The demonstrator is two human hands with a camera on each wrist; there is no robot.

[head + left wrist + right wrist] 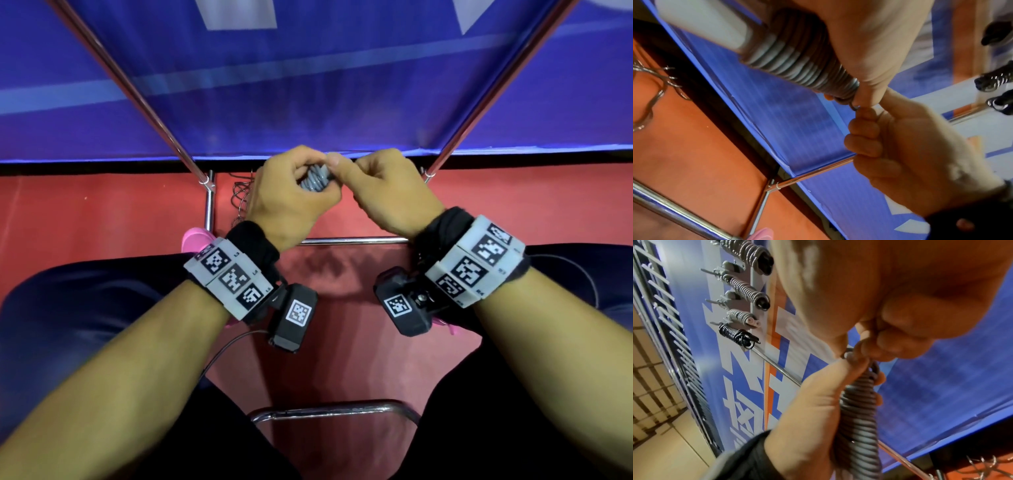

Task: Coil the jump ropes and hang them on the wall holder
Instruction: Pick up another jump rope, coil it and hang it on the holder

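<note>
- Firmly, the left hand [287,195] curls round a grey spring-like coiled plastic jump rope [315,180].
- Meanwhile the right hand [390,195] pinches the coil's tip, just beside the left thumb.
- Other coiled ropes [748,290] hang on a grey wall holder [729,267] beyond.

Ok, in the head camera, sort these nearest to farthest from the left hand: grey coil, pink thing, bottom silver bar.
1. Grey coil: gripped in the left hand.
2. Pink thing: lower left, by the wrist.
3. Silver bar: bottom centre.
</note>
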